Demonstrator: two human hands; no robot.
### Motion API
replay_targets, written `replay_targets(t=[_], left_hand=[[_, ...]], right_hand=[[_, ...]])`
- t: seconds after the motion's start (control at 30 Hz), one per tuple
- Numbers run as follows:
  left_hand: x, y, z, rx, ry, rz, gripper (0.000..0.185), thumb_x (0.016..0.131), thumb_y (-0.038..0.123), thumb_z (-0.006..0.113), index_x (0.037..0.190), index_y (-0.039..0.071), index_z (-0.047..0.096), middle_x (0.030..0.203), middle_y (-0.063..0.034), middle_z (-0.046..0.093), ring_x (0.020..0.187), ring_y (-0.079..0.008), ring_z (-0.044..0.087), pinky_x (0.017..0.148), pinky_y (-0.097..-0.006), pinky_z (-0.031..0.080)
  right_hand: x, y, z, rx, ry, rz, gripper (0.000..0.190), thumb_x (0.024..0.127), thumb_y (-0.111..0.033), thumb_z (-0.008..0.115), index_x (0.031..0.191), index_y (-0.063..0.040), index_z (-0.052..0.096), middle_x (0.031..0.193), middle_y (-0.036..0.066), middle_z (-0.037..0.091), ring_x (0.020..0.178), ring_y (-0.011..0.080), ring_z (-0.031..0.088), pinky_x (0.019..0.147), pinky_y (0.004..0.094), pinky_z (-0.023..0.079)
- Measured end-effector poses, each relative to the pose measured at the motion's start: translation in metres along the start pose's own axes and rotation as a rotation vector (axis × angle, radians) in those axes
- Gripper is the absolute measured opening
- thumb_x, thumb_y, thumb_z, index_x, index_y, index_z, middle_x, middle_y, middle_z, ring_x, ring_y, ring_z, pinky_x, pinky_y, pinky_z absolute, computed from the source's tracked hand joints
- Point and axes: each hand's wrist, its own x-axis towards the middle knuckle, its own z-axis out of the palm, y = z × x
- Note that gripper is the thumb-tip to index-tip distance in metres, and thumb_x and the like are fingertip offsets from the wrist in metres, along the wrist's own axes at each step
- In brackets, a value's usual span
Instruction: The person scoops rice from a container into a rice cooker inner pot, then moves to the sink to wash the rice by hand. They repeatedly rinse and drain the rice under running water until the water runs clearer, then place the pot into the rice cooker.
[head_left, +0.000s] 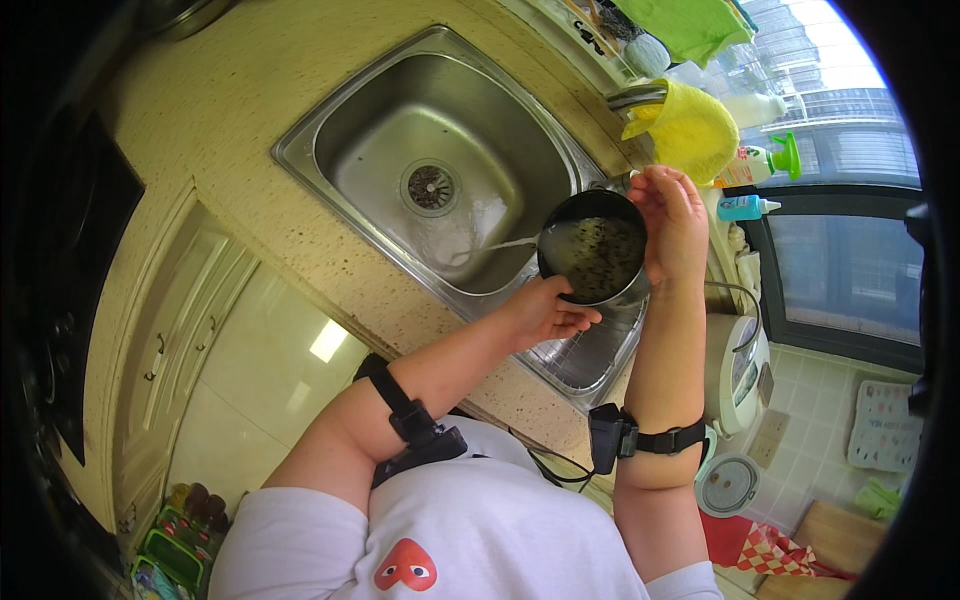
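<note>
My left hand (555, 311) holds the near rim of a dark round pot (592, 246), thumb over the edge and fingers beneath. Cloudy liquid with many dark bits lies in the pot, which is tilted left. A thin pale stream (499, 246) runs from its left rim into the stainless steel sink (375, 187), where the strainer drain (430, 187) shows. My right hand (670, 217) is raised at the pot's far right side, fingertips close together beside the metal faucet (616, 181); what its fingertips grip is not plain.
A wire rack (581, 356) lies in the small side basin. Along the window sill stand a yellow cloth (694, 131), a spray bottle (750, 165) and a blue bottle (742, 208). A rice cooker (731, 367) is at right, a black cooktop (67, 270) at far left.
</note>
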Motion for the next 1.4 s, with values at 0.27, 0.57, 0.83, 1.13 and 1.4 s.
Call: replay_targets(t=[0.27,0.57,0.83,1.13,1.4], left_hand=[[0.001,0.0,0.0,-0.023,-0.033,0.002,0.039,0.092,0.027,0.039,0.119,0.003,0.052,0.102,-0.0161,0.066,0.08,-0.0162,0.063,0.069,-0.0272,0.052],[-0.001,0.002,0.002,-0.055,-0.036,0.015,0.038,0.092,0.025,0.038,0.119,0.002,0.05,0.104,-0.0187,0.065,0.079,-0.0169,0.062,0.07,-0.0272,0.053],[-0.001,0.001,0.002,-0.061,-0.036,-0.001,0.039,0.092,0.025,0.036,0.12,0.001,0.05,0.104,-0.019,0.065,0.078,-0.0172,0.063,0.07,-0.0268,0.053],[-0.002,-0.002,0.003,-0.086,-0.04,-0.025,0.039,0.093,0.026,0.037,0.116,0.0,0.053,0.101,-0.0167,0.066,0.077,-0.0156,0.063,0.068,-0.0253,0.053],[-0.001,-0.005,0.005,-0.112,-0.037,-0.026,0.038,0.093,0.027,0.037,0.114,0.0,0.055,0.1,-0.0165,0.067,0.075,-0.0157,0.062,0.068,-0.0258,0.053]], right_hand=[[0.0,-0.005,0.003,-0.012,-0.017,-0.028,0.01,0.088,-0.01,0.059,0.091,0.0,0.061,0.082,0.008,0.063,0.073,0.0145,0.06,0.071,0.0258,0.05],[0.001,-0.006,0.007,-0.022,-0.036,-0.043,0.011,0.088,-0.01,0.058,0.09,0.0,0.062,0.083,0.007,0.063,0.073,0.0138,0.06,0.071,0.025,0.049],[-0.001,-0.008,0.009,-0.05,-0.031,-0.037,0.011,0.087,-0.01,0.058,0.09,0.0,0.062,0.082,0.007,0.063,0.072,0.0132,0.059,0.07,0.0244,0.049],[-0.006,-0.01,0.011,-0.046,-0.038,-0.049,0.01,0.087,-0.009,0.059,0.089,0.001,0.062,0.081,0.008,0.063,0.072,0.0138,0.059,0.071,0.0248,0.048],[-0.009,-0.01,0.012,-0.043,-0.025,-0.062,0.01,0.086,-0.009,0.059,0.089,0.0,0.062,0.08,0.008,0.063,0.071,0.0137,0.059,0.07,0.0248,0.048]])
